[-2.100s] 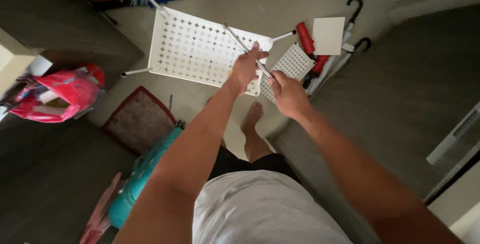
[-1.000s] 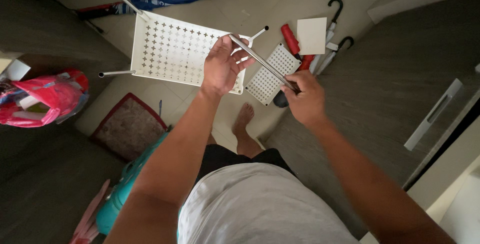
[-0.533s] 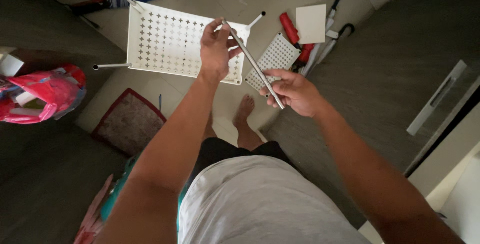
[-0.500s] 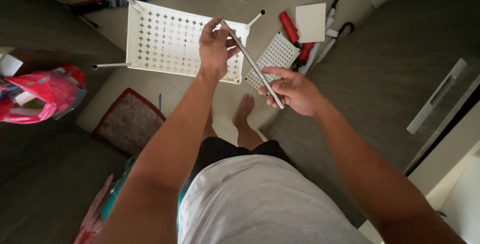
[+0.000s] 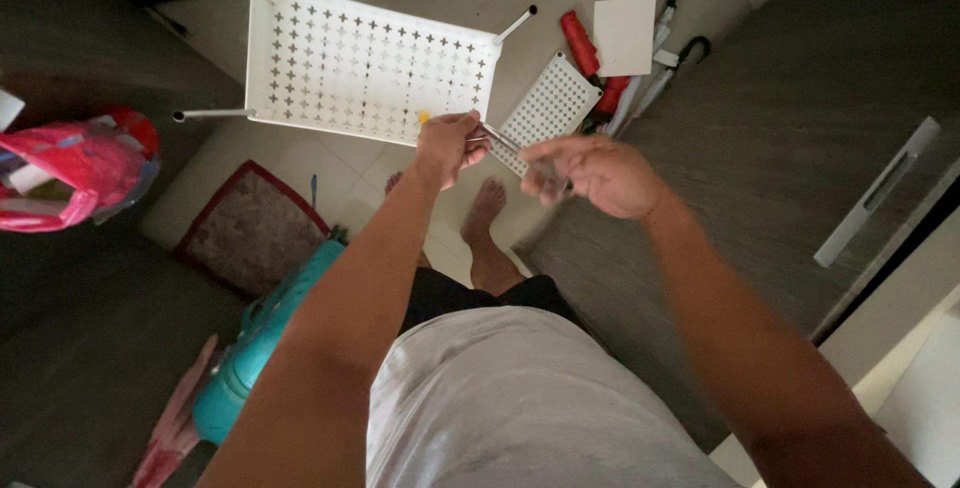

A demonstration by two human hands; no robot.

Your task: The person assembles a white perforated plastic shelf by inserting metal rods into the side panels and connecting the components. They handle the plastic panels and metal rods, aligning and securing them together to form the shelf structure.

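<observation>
I hold a thin silver metal rod (image 5: 505, 142) between both hands, in front of my body. My left hand (image 5: 450, 144) pinches one end of the rod. My right hand (image 5: 598, 174) closes loosely around the other end, slightly blurred. Below them on the pale tiled floor lies a white perforated shelf panel (image 5: 365, 63) with short metal legs sticking out of its corners. A smaller white perforated panel (image 5: 548, 108) lies to its right.
Folded umbrellas (image 5: 655, 33), a red one (image 5: 580, 43) and a white card (image 5: 626, 35) lie at the top right. A red bag (image 5: 70, 168) sits left, a doormat (image 5: 255, 238) and a teal object (image 5: 255, 348) below it. My bare feet (image 5: 488, 210) stand on the tiles.
Both hands have come closer together and lower. The rod, held slanted and long between them before, now shows only a short stretch between the hands.
</observation>
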